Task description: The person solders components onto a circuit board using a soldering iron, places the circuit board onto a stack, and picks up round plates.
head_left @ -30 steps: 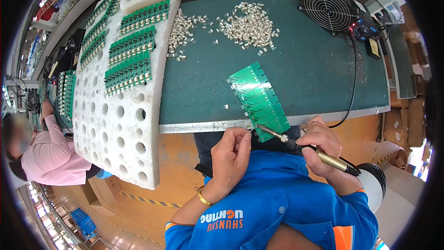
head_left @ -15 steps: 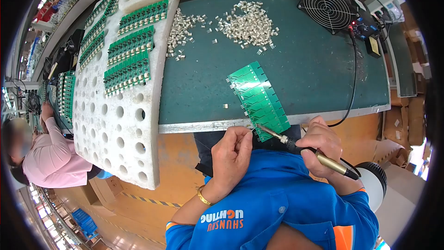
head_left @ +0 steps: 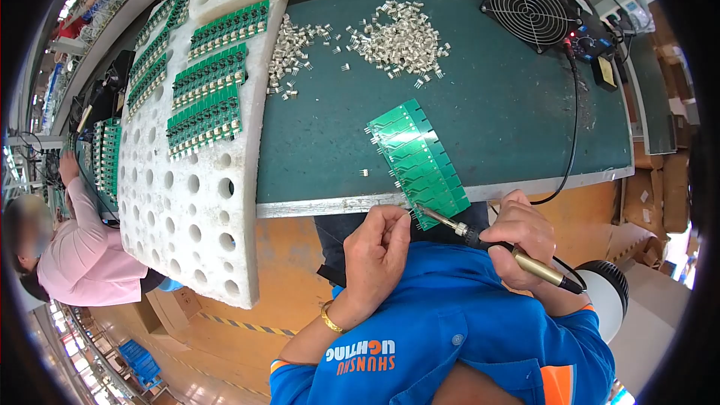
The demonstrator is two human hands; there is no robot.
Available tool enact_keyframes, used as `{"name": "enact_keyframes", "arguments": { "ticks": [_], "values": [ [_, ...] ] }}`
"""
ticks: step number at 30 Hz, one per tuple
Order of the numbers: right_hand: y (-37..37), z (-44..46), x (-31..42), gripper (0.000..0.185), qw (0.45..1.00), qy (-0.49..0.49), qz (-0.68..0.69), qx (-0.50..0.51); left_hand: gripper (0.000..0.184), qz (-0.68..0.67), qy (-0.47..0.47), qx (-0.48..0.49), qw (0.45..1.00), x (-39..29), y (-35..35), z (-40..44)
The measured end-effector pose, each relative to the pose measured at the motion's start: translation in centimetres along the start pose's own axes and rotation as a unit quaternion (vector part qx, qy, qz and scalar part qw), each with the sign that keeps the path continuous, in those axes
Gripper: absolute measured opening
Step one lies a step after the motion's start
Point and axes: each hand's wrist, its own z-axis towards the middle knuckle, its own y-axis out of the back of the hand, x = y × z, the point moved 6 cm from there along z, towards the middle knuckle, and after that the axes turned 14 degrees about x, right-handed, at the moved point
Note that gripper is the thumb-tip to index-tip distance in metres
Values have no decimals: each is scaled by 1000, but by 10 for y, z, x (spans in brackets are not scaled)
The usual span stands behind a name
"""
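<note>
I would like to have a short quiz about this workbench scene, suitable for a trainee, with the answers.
1. Who holds the soldering iron?
A) left hand
B) right hand
C) both hands
2. True or false: the larger heap of small white connectors lies between the perforated white foam board on the left and the fan.
3. Fill in: the iron's tip is at the green circuit board's end ____ (nearer to / farther from) the blue shirt.

Key: 1 B; 2 true; 3 nearer to.
</note>
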Motion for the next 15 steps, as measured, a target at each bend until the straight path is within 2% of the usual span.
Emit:
{"name": "enact_keyframes", "arguments": {
  "ticks": [15],
  "values": [
    [1, 0, 0, 15, 1000, -12, -1, 8, 6, 2, 4, -8, 1000, 1, -1, 0]
  ]
}}
